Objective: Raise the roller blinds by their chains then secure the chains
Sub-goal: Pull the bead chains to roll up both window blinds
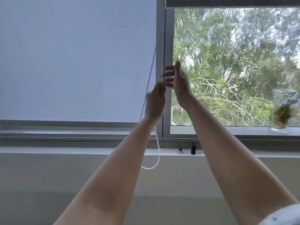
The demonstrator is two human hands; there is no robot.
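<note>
The left roller blind (pixel 73 59) hangs down over the left pane, its bottom bar (pixel 65 123) just above the sill. The right roller blind (pixel 232 3) is rolled up near the top of the right pane. A white bead chain (pixel 150 75) runs down along the central window frame (pixel 167 38) and loops below my wrists (pixel 157 159). My left hand (pixel 155 103) is closed on the chain beside the frame. My right hand (pixel 177 82) is just above it, fingers curled around the chain in front of the frame.
A clear glass vase (pixel 282 111) with plant stems stands on the sill at the far right. A small black cylinder (pixel 193 149) and a small silver clip (pixel 180 151) sit on the ledge below the frame. Trees fill the right pane.
</note>
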